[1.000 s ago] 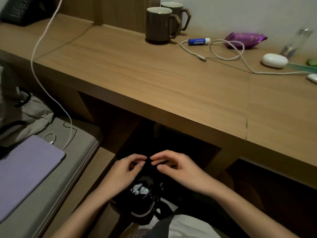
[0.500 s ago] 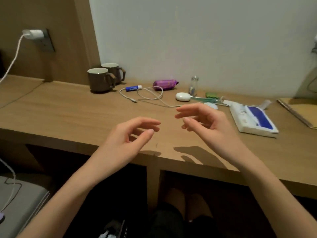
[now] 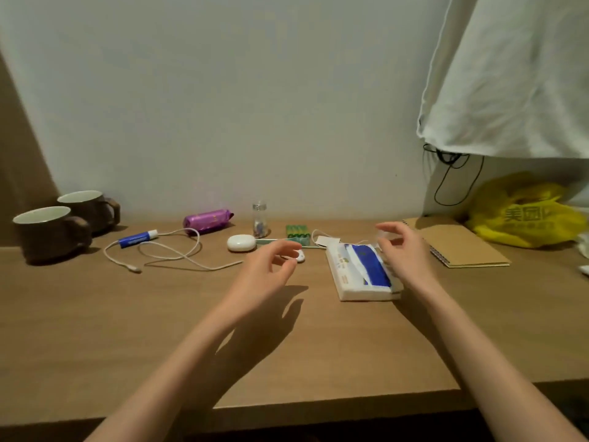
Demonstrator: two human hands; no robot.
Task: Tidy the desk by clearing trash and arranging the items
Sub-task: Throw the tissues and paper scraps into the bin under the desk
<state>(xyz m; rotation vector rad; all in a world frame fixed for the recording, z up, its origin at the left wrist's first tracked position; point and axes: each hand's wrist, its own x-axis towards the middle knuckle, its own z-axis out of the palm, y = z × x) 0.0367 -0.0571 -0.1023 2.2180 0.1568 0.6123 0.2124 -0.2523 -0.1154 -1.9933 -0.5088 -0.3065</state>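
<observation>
Both hands are hovering apart above the surface (image 3: 127,330), fingers loosely curled, gripping nothing. The left hand (image 3: 271,266) is hanging mid-surface, and the right hand (image 3: 404,253) is hanging over the right edge of the tissue pack (image 3: 360,272) lying flat. The yellow bag (image 3: 526,215) at back right is showing "美团"; the blue tube's (image 3: 137,239) label is reading too blurred.

The yellow plastic bag (image 3: 522,215) at the far right of the desk (image 3: 127,314) bears the dark printed characters "美团"; a smaller line beneath them is too blurred to read. The blue tube (image 3: 137,239) carries white lettering along its side, too small to make out. The print on the tissue pack (image 3: 363,269) cannot be read either.
</observation>
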